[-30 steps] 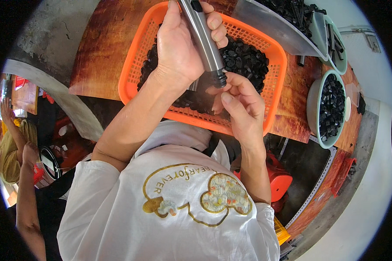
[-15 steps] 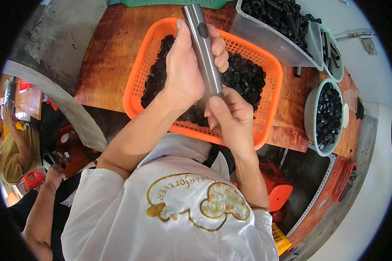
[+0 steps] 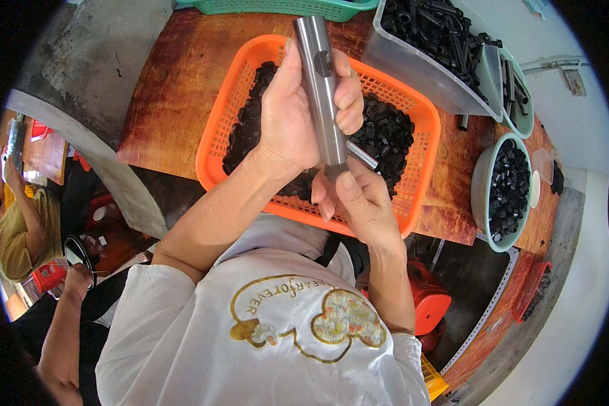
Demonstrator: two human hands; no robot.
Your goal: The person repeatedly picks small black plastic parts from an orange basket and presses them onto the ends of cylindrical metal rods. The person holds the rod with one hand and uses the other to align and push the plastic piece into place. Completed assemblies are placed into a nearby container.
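Note:
My left hand [image 3: 287, 125] is wrapped round a silver-grey metal tube [image 3: 323, 101], held slanted above the basket. A dark oval slot shows in the tube's side near its far end. At the near end, the thumb and fingers of my right hand [image 3: 367, 206] close on a small dark end piece [image 3: 336, 170]. Whether it sits inside the tube or only against it is hidden. A short shiny rod [image 3: 363, 155] juts out beside my right fingers; I cannot tell if it is held. Below lies the orange basket [image 3: 423, 162] with many small black plastic parts [image 3: 389, 132].
On the wooden table [image 3: 162, 101], a clear bin [image 3: 426, 74] of black tubes stands back right, with a pale bowl [image 3: 521, 125] of tubes behind it. Another bowl [image 3: 482, 203] holds black parts. A green basket [image 3: 284, 8] is at the back. Another person's arm [image 3: 64, 331] shows at left.
The view has shifted slightly. My right hand has moved a little down from the tube, its fingers looser, and the dark end piece and the shiny rod now show.

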